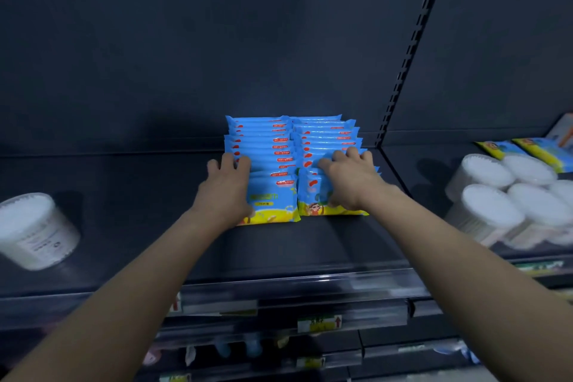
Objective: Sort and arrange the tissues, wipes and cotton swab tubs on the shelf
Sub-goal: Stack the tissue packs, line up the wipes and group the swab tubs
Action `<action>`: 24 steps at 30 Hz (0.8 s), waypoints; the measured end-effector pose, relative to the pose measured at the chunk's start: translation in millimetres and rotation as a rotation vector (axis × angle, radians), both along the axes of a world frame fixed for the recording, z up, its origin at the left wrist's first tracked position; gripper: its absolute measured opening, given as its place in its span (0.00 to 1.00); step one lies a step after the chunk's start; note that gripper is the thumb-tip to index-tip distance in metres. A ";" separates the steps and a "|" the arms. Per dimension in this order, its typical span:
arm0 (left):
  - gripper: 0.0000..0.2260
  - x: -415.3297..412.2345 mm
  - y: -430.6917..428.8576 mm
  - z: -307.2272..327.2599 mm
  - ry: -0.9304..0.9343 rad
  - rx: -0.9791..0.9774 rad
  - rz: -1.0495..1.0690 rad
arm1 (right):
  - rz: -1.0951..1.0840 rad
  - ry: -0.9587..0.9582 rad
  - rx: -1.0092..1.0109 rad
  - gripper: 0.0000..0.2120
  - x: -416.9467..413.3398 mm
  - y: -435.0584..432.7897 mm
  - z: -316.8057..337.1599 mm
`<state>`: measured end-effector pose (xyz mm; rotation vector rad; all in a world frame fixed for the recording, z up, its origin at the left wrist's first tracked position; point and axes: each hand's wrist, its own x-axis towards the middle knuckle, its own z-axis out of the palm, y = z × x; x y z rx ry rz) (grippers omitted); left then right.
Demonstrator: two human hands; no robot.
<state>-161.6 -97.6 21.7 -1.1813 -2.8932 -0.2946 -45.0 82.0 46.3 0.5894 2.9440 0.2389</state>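
A: Where are the wipes rn?

B: Mid-shelf. Two rows of blue-and-yellow plastic wipe packs stand upright on the dark metal shelf point(124, 195), running front to back & touching each other. There's the left file point(269, 161) & the right file point(328, 136), which sits near the slotted black upright post point(412, 49).

A: Hands?

B: The left hand point(228, 189) cups the outer flank of the left file, fingers point(228, 161) hooked over the pack tops. The right hand point(348, 180) sits on the front packs of the right file, fingers bent over their top edges, thumb down the front face. Both are grasping, neither slack.

A: Why hold them like that?

B: Prob. to squeeze the files together & square the fronts, since soft packs slump w/o side pressure. The right file's front packs look a bit skewed vs. the rear ones.

A: Tubs?

B: One clear round plastic cotton swab tub point(34, 229) lies tilted far left, well apart. A cluster of similar tubs point(496, 195) stands in the next bay to the right, w/ more blue-and-yellow packs point(533, 152) behind. Sorting looks unfinished, imo.
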 end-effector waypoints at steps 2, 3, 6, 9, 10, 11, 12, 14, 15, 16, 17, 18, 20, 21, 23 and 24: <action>0.26 -1.7 2.0 0.7 -0.005 0.043 -0.006 | -0.005 0.014 0.035 0.32 0.3 -1.0 0.3; 0.25 -2.5 2.3 0.1 -0.008 0.087 -0.007 | -0.009 0.030 0.053 0.31 0.1 -0.8 0.0; 0.25 -3.3 -1.1 -6.3 -0.002 0.190 -0.013 | -0.027 0.111 0.055 0.27 -0.3 -1.2 -4.1; 0.29 0.3 -5.9 -12.2 -0.014 0.157 -0.005 | -0.032 0.144 0.074 0.26 1.1 -5.7 -7.6; 0.31 1.1 -6.4 -13.1 -0.019 0.123 0.000 | -0.030 0.140 0.083 0.25 1.7 -6.5 -7.8; 0.33 1.4 -6.0 -13.8 -0.020 0.102 0.004 | -0.029 0.134 0.085 0.25 2.7 -7.0 -7.1; 0.33 1.1 -5.4 -13.8 -0.020 0.105 0.009 | -0.028 0.135 0.077 0.25 3.6 -6.8 -5.8; 0.31 1.1 -3.8 -14.4 -0.019 0.157 0.018 | -0.032 0.150 0.051 0.25 5.7 -5.2 -3.2; 0.31 1.6 -3.2 -15.2 -0.011 0.180 0.021 | -0.037 0.159 0.043 0.24 6.7 -4.3 -2.5; 0.30 2.0 -2.9 -16.7 -0.004 0.191 0.020 | -0.042 0.164 0.044 0.24 7.4 -3.7 -3.0; 0.30 2.9 -3.0 -18.3 -0.003 0.194 0.018 | -0.048 0.164 0.051 0.24 8.2 -3.4 -4.6; 0.30 3.8 -3.4 -19.8 -0.010 0.192 0.016 | -0.055 0.162 0.061 0.24 8.7 -3.0 -6.9; 0.31 4.0 -5.0 -20.0 -0.042 0.196 0.011 | -0.082 0.169 0.086 0.25 9.6 -2.1 -11.0; 0.32 3.8 -5.9 -18.9 -0.066 0.207 0.013 | -0.097 0.174 0.094 0.25 10.7 -1.8 -12.5; 0.33 3.2 -6.6 -16.1 -0.088 0.224 0.022 | -0.118 0.185 0.104 0.25 12.6 -0.6 -14.5; 0.34 3.4 -6.6 -15.6 -0.082 0.220 0.023 | -0.126 0.189 0.106 0.25 13.6 -0.3 -15.3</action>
